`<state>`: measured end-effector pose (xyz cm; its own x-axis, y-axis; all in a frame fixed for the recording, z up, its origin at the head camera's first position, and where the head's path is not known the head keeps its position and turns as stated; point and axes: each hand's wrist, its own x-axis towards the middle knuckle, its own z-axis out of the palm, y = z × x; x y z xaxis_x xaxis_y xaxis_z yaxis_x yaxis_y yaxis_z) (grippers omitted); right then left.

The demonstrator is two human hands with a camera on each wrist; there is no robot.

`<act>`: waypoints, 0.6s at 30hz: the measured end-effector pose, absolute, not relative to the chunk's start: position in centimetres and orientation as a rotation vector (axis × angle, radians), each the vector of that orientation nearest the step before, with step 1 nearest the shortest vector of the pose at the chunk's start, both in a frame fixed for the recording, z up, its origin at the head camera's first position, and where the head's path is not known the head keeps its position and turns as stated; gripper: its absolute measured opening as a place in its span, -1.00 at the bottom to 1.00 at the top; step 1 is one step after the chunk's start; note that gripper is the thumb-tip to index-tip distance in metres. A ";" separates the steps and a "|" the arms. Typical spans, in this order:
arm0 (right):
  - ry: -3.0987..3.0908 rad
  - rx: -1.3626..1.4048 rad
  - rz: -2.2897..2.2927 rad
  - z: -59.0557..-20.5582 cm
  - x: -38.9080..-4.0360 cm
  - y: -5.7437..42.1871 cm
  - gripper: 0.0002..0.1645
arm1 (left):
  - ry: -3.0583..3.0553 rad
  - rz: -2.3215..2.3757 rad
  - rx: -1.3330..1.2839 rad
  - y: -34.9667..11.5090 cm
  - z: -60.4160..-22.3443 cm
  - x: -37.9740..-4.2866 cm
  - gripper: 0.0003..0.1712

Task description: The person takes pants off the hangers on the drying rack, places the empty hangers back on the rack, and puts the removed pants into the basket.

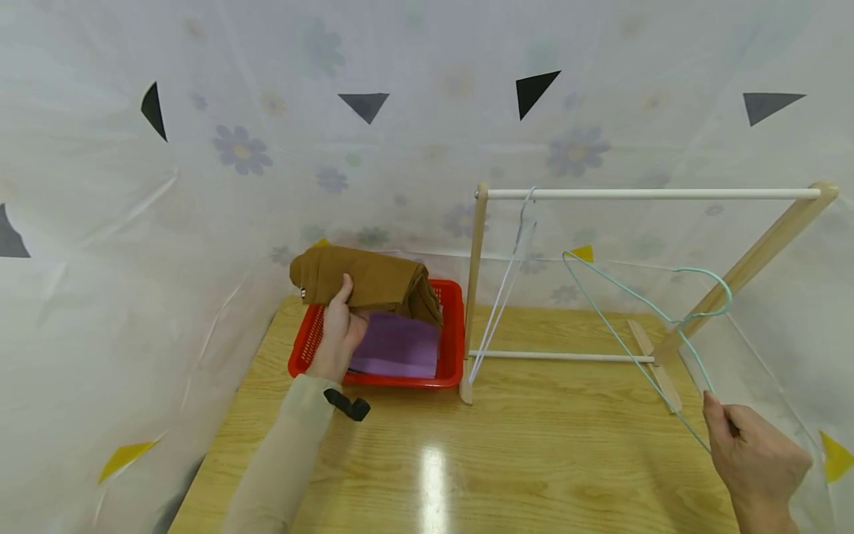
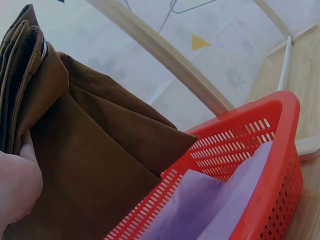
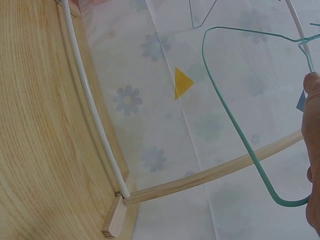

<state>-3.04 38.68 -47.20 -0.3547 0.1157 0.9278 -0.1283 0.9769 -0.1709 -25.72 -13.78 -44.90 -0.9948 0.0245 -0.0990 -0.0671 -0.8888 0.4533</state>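
Note:
My left hand (image 1: 345, 330) grips a folded brown garment (image 1: 363, 278), thumb on the near side, above the red basket (image 1: 452, 334). Its layered folds and one hanging corner show in the left wrist view, where the brown cloth (image 2: 95, 150) hides part of the basket. Inside the basket lies a folded purple cloth (image 1: 394, 347). At the right, my right hand (image 1: 757, 445) holds a mint-green wire hanger (image 1: 614, 337) by its side, the hook pointing up and to the right. The right wrist view has the hanger (image 3: 232, 115) in front of the rack.
A wooden rack with a white top bar (image 1: 654, 194) stands right of the basket on the wood-grain table (image 1: 534, 460). A pale hanger (image 1: 502, 297) hangs at the bar's left end. Behind them is a flowered sheet (image 1: 427, 133) with dark and yellow triangles.

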 end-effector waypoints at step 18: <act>-1.901 0.003 0.260 -47.3 -3.1 38.5 -0.25 | 0.643 3.046 -0.177 -12.5 -45.8 -28.3 -0.81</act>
<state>-3.12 38.49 -47.26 -0.3412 0.1250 0.9316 -0.1294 0.9754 -0.1782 -28.26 -12.50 -45.82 -0.9933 -0.0008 -0.1156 -0.0459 -0.9148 0.4012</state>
